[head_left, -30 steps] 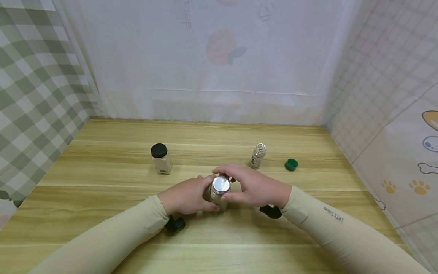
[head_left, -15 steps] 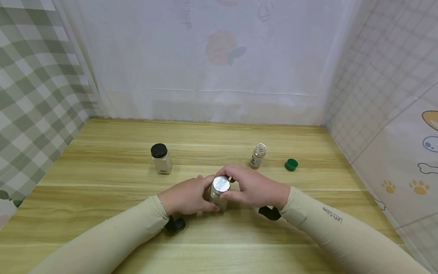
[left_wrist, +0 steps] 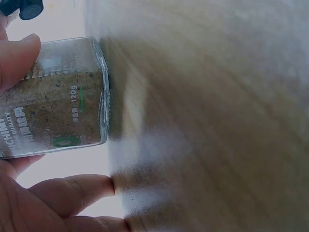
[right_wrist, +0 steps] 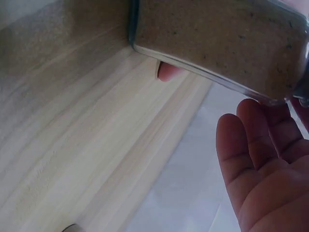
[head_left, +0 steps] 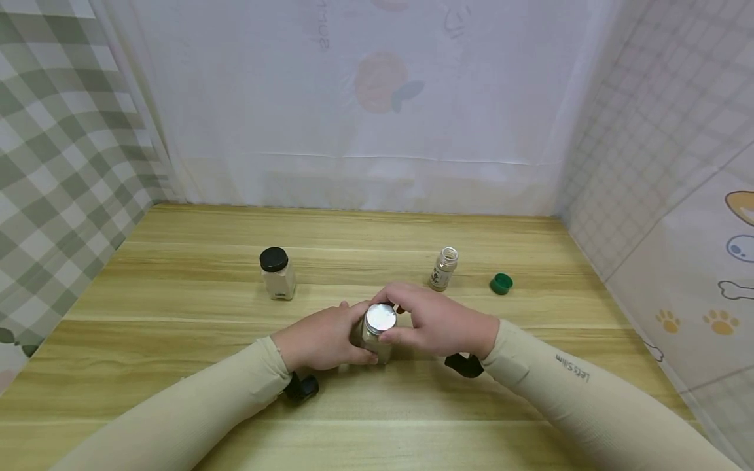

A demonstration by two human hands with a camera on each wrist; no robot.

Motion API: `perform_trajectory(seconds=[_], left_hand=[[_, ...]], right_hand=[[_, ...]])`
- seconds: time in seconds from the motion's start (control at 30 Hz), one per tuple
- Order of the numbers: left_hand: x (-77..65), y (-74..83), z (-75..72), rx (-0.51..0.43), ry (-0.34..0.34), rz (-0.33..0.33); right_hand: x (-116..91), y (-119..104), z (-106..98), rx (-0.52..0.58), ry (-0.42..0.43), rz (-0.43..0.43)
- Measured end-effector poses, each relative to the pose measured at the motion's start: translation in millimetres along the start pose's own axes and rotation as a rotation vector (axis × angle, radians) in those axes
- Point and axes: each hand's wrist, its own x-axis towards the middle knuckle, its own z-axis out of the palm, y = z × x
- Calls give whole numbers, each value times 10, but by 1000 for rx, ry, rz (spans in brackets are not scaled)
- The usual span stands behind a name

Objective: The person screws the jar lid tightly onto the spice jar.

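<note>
A glass spice jar (head_left: 378, 347) with a silver lid (head_left: 381, 318) stands upright on the table in front of me. Speckled brown seasoning fills most of it, as the left wrist view shows through the printed glass (left_wrist: 58, 104). My left hand (head_left: 324, 337) grips the jar's body from the left, thumb on the near side. From the right, my right hand (head_left: 438, 320) holds the lid's rim between thumb and index finger. Its other fingers (right_wrist: 231, 145) stand off the glass in the right wrist view.
At the back left stands a black-capped jar (head_left: 279, 275) of pale powder. A small uncapped glass bottle (head_left: 443, 269) stands at the back right, with a green cap (head_left: 501, 283) beside it. Cloth walls (head_left: 377, 131) border the wooden table (head_left: 353, 432) at the back and sides.
My right index finger has drawn in against the lid's rim, and the right hand has turned very slightly. My left hand and the jar have kept their place.
</note>
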Motion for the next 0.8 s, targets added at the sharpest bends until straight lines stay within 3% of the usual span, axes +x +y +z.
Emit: perform_trajectory(seconds=[0.17,0.47,0.67,0.8], left_hand=[[5,2,7,-6,3,5],[-25,25,-4,15,-9,-53],[-7,14,2,-7,3,-7],[1,10,2,-8,5,-1]], right_hand=[[6,-10,16,-4,4,8],[-7,42,-18,-4,-40,-35],[4,6,-10,-1,-22,17],[5,-1,-12,-17,-24,5]])
